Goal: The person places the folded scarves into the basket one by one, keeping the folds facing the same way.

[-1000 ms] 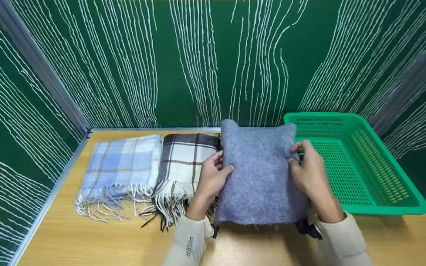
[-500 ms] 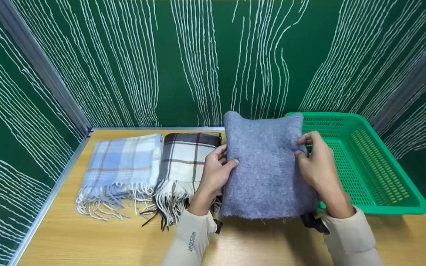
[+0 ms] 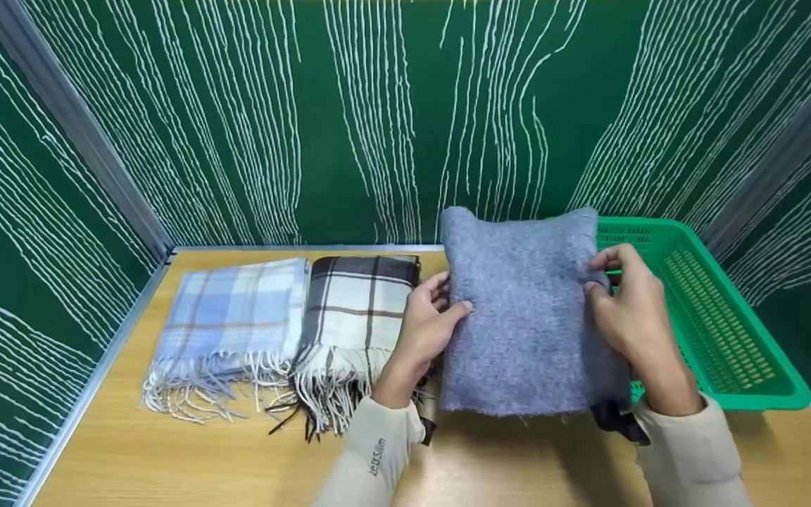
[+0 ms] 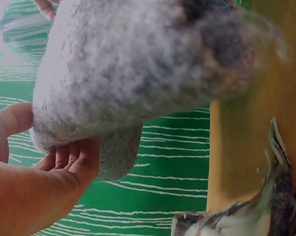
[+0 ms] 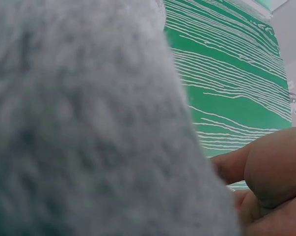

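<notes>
A folded grey woollen scarf (image 3: 522, 317) is held up above the table, between both hands. My left hand (image 3: 428, 327) grips its left edge, thumb on the near face and fingers behind. In the left wrist view the fingers (image 4: 76, 157) curl under the scarf's edge (image 4: 108, 83). My right hand (image 3: 631, 306) pinches the right edge between thumb and fingers. The scarf fills much of the right wrist view, blurred, with the right thumb (image 5: 275, 167) beside it. The scarf's upper corners poke up and its lower edge shows short loose fibres.
Left on the wooden table (image 3: 236, 465) lies a folded blue-and-white plaid scarf (image 3: 229, 310) with white fringe. Beside it is a folded brown-and-white plaid scarf (image 3: 360, 303), partly behind the left hand. A green perforated basket (image 3: 729, 317) stands at right, partly covered. Green white-lined walls (image 3: 349, 105) enclose the table.
Both hands have carried the grey scarf to the right and slightly up, so it now overlaps more of the basket's left side. The two plaid scarves have stayed in place.
</notes>
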A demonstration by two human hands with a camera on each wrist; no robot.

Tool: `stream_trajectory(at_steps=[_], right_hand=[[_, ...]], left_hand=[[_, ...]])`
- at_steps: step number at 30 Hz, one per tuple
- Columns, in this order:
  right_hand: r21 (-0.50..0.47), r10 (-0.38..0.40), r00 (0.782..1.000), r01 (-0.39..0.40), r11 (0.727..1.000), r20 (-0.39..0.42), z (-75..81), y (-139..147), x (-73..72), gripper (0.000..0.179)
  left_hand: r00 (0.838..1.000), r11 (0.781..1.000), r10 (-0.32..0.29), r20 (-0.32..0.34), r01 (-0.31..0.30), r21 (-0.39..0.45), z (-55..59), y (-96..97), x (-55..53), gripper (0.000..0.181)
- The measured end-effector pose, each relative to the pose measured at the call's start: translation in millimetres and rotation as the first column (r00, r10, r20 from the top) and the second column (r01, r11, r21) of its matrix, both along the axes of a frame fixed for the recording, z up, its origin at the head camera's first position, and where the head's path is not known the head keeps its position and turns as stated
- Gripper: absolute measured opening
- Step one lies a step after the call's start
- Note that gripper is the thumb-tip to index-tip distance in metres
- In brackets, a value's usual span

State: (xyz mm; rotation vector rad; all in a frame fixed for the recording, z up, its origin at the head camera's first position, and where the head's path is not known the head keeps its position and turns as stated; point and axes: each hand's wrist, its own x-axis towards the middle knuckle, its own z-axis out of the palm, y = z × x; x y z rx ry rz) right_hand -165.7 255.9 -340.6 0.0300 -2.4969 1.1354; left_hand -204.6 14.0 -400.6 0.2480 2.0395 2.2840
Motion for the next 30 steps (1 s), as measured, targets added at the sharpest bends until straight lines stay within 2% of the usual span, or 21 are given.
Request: stream_trajectory(at_steps=[7, 22, 30], right_hand=[[-0.002, -0.011, 1.000, 0.011, 1.000, -0.005, 4.2, 10.5, -0.6, 0.020], [0.011, -0.055, 0.998, 0.055, 0.998, 0.002, 10.7, 27.2, 2.9, 0.022], [0.016, -0.076, 0.997, 0.076, 0.997, -0.014, 14.1, 35.4, 4.5, 0.023]], left_hand=[[0.999, 1.000, 0.001, -0.041, -0.001, 0.014, 2.3, 8.8, 0.7, 0.058], [0.996, 0.999, -0.020, -0.083, 0.023, 0.038, 5.3, 28.0, -2.1, 0.056], [0.994, 1.000, -0.019, -0.109, 0.021, 0.021, 10.3, 36.9, -2.6, 0.058]])
